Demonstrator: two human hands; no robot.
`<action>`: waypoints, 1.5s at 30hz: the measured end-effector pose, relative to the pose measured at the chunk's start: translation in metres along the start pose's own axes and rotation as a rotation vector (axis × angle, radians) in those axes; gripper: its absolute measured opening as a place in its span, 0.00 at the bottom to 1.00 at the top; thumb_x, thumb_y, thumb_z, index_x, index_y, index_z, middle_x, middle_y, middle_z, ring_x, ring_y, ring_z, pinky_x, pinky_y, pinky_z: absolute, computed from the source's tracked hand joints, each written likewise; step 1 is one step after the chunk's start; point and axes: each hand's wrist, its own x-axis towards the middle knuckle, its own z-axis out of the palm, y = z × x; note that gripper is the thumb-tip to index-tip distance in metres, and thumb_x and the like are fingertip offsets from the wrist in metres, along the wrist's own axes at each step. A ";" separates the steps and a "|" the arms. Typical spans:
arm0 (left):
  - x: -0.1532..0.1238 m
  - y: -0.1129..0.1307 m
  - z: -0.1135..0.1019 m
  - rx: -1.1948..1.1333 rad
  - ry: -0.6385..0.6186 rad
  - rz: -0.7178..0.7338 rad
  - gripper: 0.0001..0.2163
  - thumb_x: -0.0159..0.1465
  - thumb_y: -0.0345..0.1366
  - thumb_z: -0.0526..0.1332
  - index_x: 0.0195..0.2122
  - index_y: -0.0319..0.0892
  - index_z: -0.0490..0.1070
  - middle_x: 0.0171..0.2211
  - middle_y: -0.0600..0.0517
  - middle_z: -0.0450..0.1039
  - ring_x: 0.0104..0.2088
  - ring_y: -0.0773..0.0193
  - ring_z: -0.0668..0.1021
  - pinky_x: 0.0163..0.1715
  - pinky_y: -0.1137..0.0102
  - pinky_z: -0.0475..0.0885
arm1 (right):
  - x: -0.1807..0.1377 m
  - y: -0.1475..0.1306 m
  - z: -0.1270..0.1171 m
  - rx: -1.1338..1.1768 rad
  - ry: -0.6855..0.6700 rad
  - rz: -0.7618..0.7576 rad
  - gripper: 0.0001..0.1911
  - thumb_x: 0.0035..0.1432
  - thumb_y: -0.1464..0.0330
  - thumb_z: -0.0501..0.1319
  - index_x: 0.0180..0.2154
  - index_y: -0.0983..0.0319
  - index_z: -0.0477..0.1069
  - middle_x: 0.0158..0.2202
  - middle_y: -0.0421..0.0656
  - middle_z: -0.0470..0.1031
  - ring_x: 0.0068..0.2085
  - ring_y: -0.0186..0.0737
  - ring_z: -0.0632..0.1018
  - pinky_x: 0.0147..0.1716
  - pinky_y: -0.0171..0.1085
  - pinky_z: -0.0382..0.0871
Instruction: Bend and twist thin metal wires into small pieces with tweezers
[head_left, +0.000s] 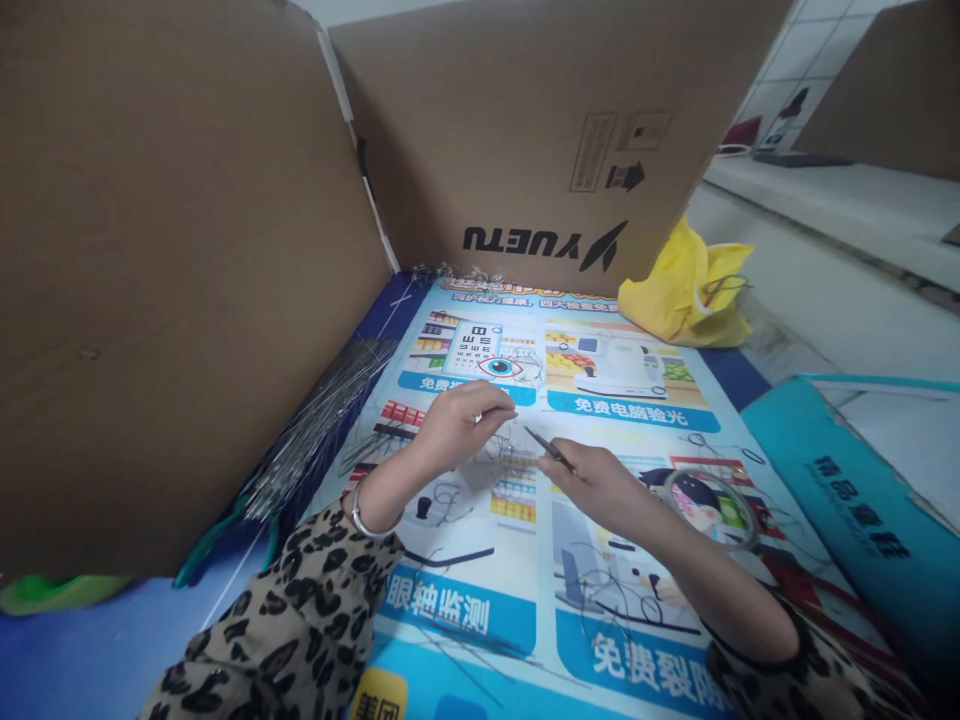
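- Cardboard walls (187,250) close off the upper left and top of the frame; a printed poster (622,400) covers the table.
- Left hand (461,425), frame centre: fingers pinched on a thin wire (504,447).
- Right hand (600,485), just right of it: clenched round a pointed tool (551,448), tip at the wire.
- Wire bundle (322,420) lies at centre left, against the cardboard.
- Yellow bag (686,295) sits at upper right.
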 end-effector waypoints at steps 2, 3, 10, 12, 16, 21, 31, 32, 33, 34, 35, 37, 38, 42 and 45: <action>0.002 -0.002 0.000 0.014 -0.031 -0.008 0.04 0.58 0.31 0.58 0.28 0.41 0.72 0.27 0.52 0.73 0.31 0.67 0.73 0.33 0.72 0.67 | 0.002 0.003 -0.003 -0.157 0.066 -0.003 0.16 0.59 0.57 0.45 0.26 0.60 0.58 0.24 0.39 0.67 0.26 0.35 0.68 0.24 0.33 0.53; 0.003 -0.002 0.000 0.008 -0.042 -0.016 0.04 0.57 0.30 0.58 0.27 0.41 0.72 0.27 0.52 0.72 0.31 0.67 0.73 0.32 0.72 0.67 | 0.003 0.003 -0.004 -0.228 0.097 -0.005 0.15 0.59 0.58 0.45 0.27 0.60 0.59 0.26 0.41 0.68 0.27 0.35 0.68 0.24 0.33 0.53; 0.005 -0.005 0.006 -0.057 -0.073 -0.013 0.04 0.57 0.29 0.59 0.27 0.41 0.73 0.26 0.52 0.72 0.31 0.67 0.73 0.33 0.71 0.68 | 0.007 0.004 -0.001 -0.525 0.159 -0.046 0.16 0.60 0.58 0.45 0.30 0.61 0.64 0.29 0.44 0.70 0.30 0.39 0.70 0.25 0.35 0.52; 0.005 -0.006 0.006 -0.073 -0.076 -0.005 0.04 0.57 0.29 0.59 0.28 0.41 0.73 0.27 0.51 0.72 0.31 0.67 0.73 0.33 0.71 0.68 | 0.008 0.004 0.000 -0.550 0.154 -0.060 0.17 0.60 0.58 0.46 0.30 0.61 0.64 0.29 0.45 0.70 0.30 0.39 0.70 0.26 0.35 0.53; 0.005 -0.007 0.007 -0.085 -0.115 0.024 0.04 0.58 0.30 0.59 0.28 0.40 0.72 0.27 0.51 0.72 0.31 0.67 0.72 0.33 0.72 0.67 | 0.009 0.005 0.005 -0.590 0.155 -0.058 0.17 0.60 0.58 0.46 0.31 0.62 0.65 0.30 0.45 0.71 0.30 0.38 0.71 0.25 0.35 0.52; 0.005 -0.007 0.004 -0.090 -0.178 0.025 0.06 0.60 0.32 0.56 0.33 0.39 0.72 0.30 0.51 0.72 0.34 0.67 0.72 0.35 0.72 0.67 | 0.008 0.010 0.017 -0.662 0.216 -0.038 0.16 0.61 0.58 0.47 0.32 0.60 0.65 0.28 0.41 0.73 0.27 0.37 0.72 0.22 0.34 0.48; -0.005 -0.052 -0.014 -0.288 -0.432 -0.273 0.13 0.55 0.32 0.58 0.43 0.42 0.64 0.43 0.50 0.67 0.42 0.65 0.71 0.37 0.70 0.67 | 0.018 0.033 0.029 -0.819 0.341 -0.205 0.09 0.58 0.65 0.53 0.29 0.62 0.65 0.25 0.41 0.70 0.29 0.37 0.70 0.27 0.35 0.51; -0.006 -0.054 -0.013 -0.319 -0.462 -0.283 0.14 0.55 0.31 0.58 0.43 0.41 0.63 0.43 0.49 0.67 0.43 0.65 0.70 0.38 0.70 0.67 | 0.019 0.035 0.029 -0.830 0.348 -0.214 0.08 0.58 0.66 0.53 0.29 0.62 0.65 0.25 0.41 0.70 0.29 0.37 0.70 0.27 0.35 0.51; -0.007 -0.055 -0.011 -0.346 -0.487 -0.278 0.14 0.54 0.31 0.59 0.42 0.41 0.64 0.43 0.49 0.67 0.43 0.65 0.70 0.40 0.70 0.66 | 0.019 0.036 0.030 -0.840 0.357 -0.220 0.07 0.58 0.67 0.53 0.29 0.62 0.64 0.25 0.41 0.70 0.29 0.37 0.70 0.28 0.35 0.51; -0.007 -0.055 -0.009 -0.370 -0.507 -0.268 0.13 0.54 0.31 0.59 0.42 0.41 0.64 0.42 0.49 0.67 0.43 0.65 0.70 0.41 0.69 0.66 | 0.020 0.038 0.030 -0.849 0.368 -0.225 0.07 0.58 0.67 0.53 0.29 0.62 0.64 0.25 0.41 0.69 0.29 0.38 0.69 0.28 0.35 0.50; -0.008 -0.055 -0.006 -0.398 -0.514 -0.262 0.13 0.54 0.31 0.60 0.41 0.40 0.64 0.42 0.49 0.67 0.42 0.65 0.70 0.41 0.69 0.66 | 0.020 0.039 0.030 -0.858 0.380 -0.227 0.07 0.58 0.67 0.53 0.29 0.62 0.64 0.25 0.41 0.69 0.29 0.38 0.69 0.28 0.35 0.50; -0.009 -0.054 0.000 -0.447 -0.507 -0.279 0.15 0.53 0.32 0.62 0.41 0.40 0.63 0.42 0.48 0.68 0.43 0.65 0.71 0.41 0.69 0.66 | 0.020 0.042 0.030 -0.876 0.399 -0.226 0.08 0.58 0.66 0.53 0.29 0.62 0.64 0.25 0.41 0.69 0.28 0.38 0.69 0.28 0.35 0.50; -0.010 -0.054 0.003 -0.478 -0.496 -0.303 0.16 0.52 0.32 0.62 0.42 0.40 0.62 0.42 0.47 0.68 0.43 0.65 0.71 0.41 0.68 0.66 | 0.020 0.043 0.029 -0.885 0.404 -0.227 0.08 0.58 0.65 0.53 0.28 0.61 0.64 0.25 0.41 0.69 0.28 0.38 0.68 0.28 0.35 0.50; -0.015 -0.057 0.016 -0.542 -0.466 -0.379 0.19 0.51 0.30 0.62 0.44 0.39 0.60 0.41 0.46 0.70 0.42 0.65 0.72 0.39 0.69 0.67 | 0.020 0.045 0.029 -0.909 0.405 -0.234 0.08 0.57 0.65 0.53 0.28 0.61 0.64 0.24 0.41 0.68 0.27 0.38 0.68 0.28 0.35 0.50; -0.017 -0.058 0.023 -0.565 -0.439 -0.399 0.18 0.51 0.30 0.63 0.42 0.39 0.61 0.39 0.47 0.72 0.40 0.66 0.73 0.37 0.70 0.67 | 0.020 0.044 0.029 -0.907 0.398 -0.242 0.08 0.57 0.66 0.53 0.28 0.61 0.64 0.24 0.41 0.68 0.27 0.38 0.68 0.28 0.35 0.49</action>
